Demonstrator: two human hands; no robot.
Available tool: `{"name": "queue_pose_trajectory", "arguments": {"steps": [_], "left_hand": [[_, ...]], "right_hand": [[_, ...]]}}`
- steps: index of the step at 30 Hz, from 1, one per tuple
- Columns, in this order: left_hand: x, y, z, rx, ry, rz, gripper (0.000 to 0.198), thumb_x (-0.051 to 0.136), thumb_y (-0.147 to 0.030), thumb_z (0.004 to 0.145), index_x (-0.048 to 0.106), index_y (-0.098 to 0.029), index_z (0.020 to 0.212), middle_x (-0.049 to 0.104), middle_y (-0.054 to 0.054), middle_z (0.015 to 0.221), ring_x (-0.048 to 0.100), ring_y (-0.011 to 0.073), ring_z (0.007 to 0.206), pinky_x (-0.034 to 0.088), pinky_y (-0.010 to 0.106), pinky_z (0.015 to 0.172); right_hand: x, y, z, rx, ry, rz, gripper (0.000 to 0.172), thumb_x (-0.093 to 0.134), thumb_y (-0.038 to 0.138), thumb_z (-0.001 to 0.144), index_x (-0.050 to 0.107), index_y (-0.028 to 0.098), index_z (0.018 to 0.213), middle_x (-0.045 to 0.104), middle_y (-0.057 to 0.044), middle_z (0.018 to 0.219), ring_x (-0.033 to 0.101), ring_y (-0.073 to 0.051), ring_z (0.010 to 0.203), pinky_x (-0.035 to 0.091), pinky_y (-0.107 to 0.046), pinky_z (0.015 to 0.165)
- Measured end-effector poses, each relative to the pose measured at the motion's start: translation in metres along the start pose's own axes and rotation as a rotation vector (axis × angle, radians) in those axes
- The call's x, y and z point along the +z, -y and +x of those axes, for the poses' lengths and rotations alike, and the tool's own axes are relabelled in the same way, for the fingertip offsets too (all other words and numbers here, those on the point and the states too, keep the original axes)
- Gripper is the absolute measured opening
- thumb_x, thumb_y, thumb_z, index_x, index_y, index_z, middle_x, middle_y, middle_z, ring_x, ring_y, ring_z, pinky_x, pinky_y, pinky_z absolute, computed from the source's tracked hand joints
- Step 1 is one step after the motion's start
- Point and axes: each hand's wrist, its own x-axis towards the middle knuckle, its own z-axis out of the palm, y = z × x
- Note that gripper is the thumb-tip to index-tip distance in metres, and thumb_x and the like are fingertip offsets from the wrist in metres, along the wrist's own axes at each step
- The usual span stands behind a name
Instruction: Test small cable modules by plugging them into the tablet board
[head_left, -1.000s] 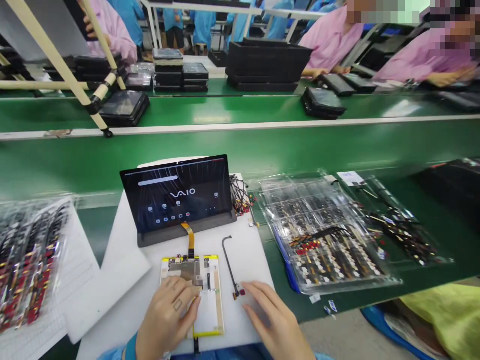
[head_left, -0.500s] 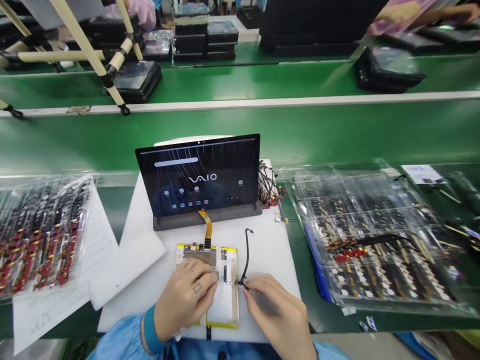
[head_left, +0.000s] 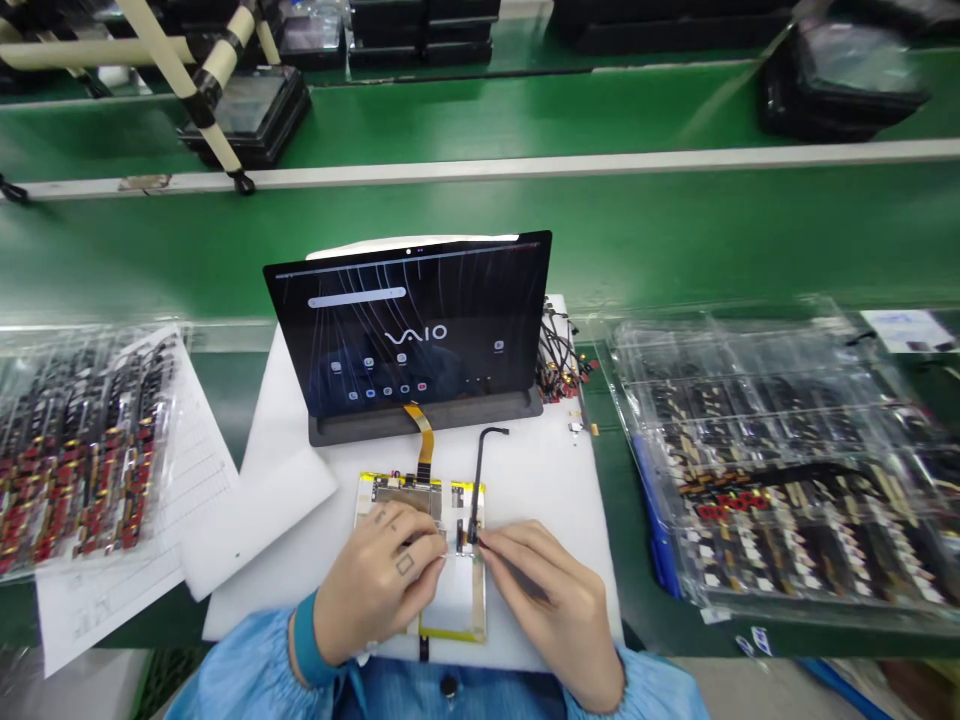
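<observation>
A flat white tablet battery assembly with yellow edges (head_left: 454,612) lies on the white foam sheet, with a circuit board (head_left: 405,493) along its top. My left hand (head_left: 386,565) rests over its left half, fingers curled and pinched; what they hold is hidden. At the right edge, my right hand (head_left: 551,595) pinches the lower end of a thin black cable (head_left: 477,480), whose end is over the board's right part. The cable's hooked tip points up and right. An orange ribbon cable (head_left: 424,440) joins the board to a lit tablet screen (head_left: 412,330), propped upright behind.
On the right stands a clear plastic tray (head_left: 795,400) of small flex parts. Bagged red-and-black parts (head_left: 90,450) lie at left on printed paper (head_left: 202,440). A bundle of black cables (head_left: 559,360) sits beside the screen. Beyond runs a green conveyor (head_left: 420,205).
My right hand has moved the black cable left, from beside the battery's edge onto the board's right part. My left hand stays at the board. The camera view has tilted down slightly.
</observation>
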Motion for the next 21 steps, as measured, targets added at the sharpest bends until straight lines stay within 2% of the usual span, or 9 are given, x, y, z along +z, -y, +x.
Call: {"name": "queue_pose_trajectory", "arguments": {"steps": [5,12,21], "left_hand": [[-0.0001,0.0000,0.0008,0.028,-0.002,0.022,0.015,0.042,-0.010,0.086,0.056,-0.013,0.085,0.058,0.006,0.079,0.050,0.0163,0.074,0.044,0.029,0.065],[0.0008,-0.0022,0.0024,0.114,0.035,0.161,0.025,0.040,-0.012,0.086,0.056,-0.018,0.104,0.058,0.007,0.085,0.054,0.0190,0.075,0.045,0.033,0.062],[0.0029,-0.0001,-0.0026,0.115,0.029,0.163,0.026,0.043,-0.011,0.084,0.056,-0.017,0.106,0.058,0.007,0.089,0.054,0.0194,0.078,0.047,0.035,0.065]], "right_hand": [[0.0006,-0.0010,-0.0002,-0.025,0.007,-0.016,0.021,0.051,0.004,0.085,0.059,0.018,0.099,0.059,-0.004,0.082,0.056,-0.015,0.075,0.051,-0.028,0.064],[0.0011,0.0005,0.0010,-0.012,0.023,-0.010,0.019,0.051,0.005,0.086,0.058,0.017,0.099,0.059,-0.004,0.083,0.055,-0.014,0.076,0.051,-0.025,0.064],[0.0011,0.0004,0.0001,0.016,0.017,0.008,0.018,0.052,0.005,0.086,0.058,0.017,0.098,0.058,-0.003,0.082,0.054,-0.014,0.076,0.049,-0.025,0.064]]}}
